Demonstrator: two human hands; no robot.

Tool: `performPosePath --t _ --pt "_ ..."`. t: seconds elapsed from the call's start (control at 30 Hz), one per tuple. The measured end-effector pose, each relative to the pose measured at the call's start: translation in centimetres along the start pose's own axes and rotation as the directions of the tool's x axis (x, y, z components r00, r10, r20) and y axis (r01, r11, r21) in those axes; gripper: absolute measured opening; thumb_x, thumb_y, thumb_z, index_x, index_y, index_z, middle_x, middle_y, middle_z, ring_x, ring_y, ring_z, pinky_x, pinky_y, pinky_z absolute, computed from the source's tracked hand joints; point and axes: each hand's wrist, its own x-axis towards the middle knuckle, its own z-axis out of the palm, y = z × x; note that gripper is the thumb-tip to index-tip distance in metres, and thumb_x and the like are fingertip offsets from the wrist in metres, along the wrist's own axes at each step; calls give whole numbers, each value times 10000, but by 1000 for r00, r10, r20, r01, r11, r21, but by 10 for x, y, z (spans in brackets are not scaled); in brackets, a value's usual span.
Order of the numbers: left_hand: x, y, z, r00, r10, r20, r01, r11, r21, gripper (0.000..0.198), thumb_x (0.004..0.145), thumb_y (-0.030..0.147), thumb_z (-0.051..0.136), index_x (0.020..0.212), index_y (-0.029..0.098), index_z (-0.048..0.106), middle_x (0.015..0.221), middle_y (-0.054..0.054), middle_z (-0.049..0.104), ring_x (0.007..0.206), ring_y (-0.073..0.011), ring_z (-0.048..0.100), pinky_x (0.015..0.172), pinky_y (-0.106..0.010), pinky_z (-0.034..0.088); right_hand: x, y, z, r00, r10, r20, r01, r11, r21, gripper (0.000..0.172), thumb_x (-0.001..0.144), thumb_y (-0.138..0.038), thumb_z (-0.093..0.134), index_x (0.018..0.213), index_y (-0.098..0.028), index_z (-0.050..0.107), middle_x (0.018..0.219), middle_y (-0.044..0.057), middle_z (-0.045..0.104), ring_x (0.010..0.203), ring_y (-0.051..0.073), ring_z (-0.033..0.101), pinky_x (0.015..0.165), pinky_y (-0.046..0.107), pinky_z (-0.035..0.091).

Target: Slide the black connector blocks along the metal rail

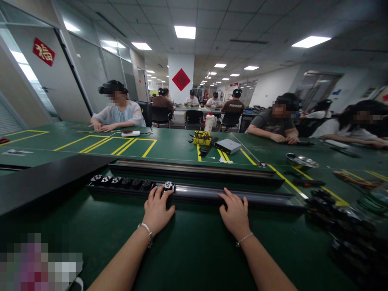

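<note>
A long black channel [197, 193] lies across the green table in front of me. Several socket-like modules sit in a row at its left end: white-faced ones [106, 180] outermost, then black ones [137, 184]. One more white-faced module [169, 186] sits in the channel a little right of that row. My left hand [157, 211] rests at the channel's near edge with fingers apart, its index finger beside or touching this module. Farther right, my right hand [235, 212] has its fingers spread over the channel's near edge and holds nothing.
Behind lies a second black channel [200, 169]; a dark panel [54, 182] is to the left. A dark pile of parts [348, 226], a metal bowl [302, 160], a grey box [228, 146] and a yellow bin of cables [202, 138] stand around. Other people sit across the table.
</note>
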Motion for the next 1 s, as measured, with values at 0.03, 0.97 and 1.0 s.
performPosePath --t 0.03,0.97,1.0 --pt "0 0 1 1000 3 -4 -3 1000 3 464 721 327 508 1184 322 493 1396 -26 354 1321 -270 167 980 -498 315 0 0 0 1000 0 -1 0 1000 2 410 753 -192 383 1106 -242 586 1330 45 472 1174 222 426 1038 556 121" --pt "2 -6 7 990 124 -65 -124 992 6 476 720 286 512 1194 264 489 1337 -56 367 1270 -268 234 1004 -442 334 -1 -2 -2 1000 11 6 -11 999 43 409 757 -196 373 1107 -230 580 1335 40 467 1185 216 412 1042 557 98" --pt "2 -6 7 990 125 -65 -125 992 5 475 720 285 512 1193 263 489 1338 -58 365 1269 -269 236 1001 -442 337 -1 -2 -2 1000 12 7 -13 999 43 407 757 -196 373 1104 -229 583 1334 42 468 1185 217 412 1042 555 98"
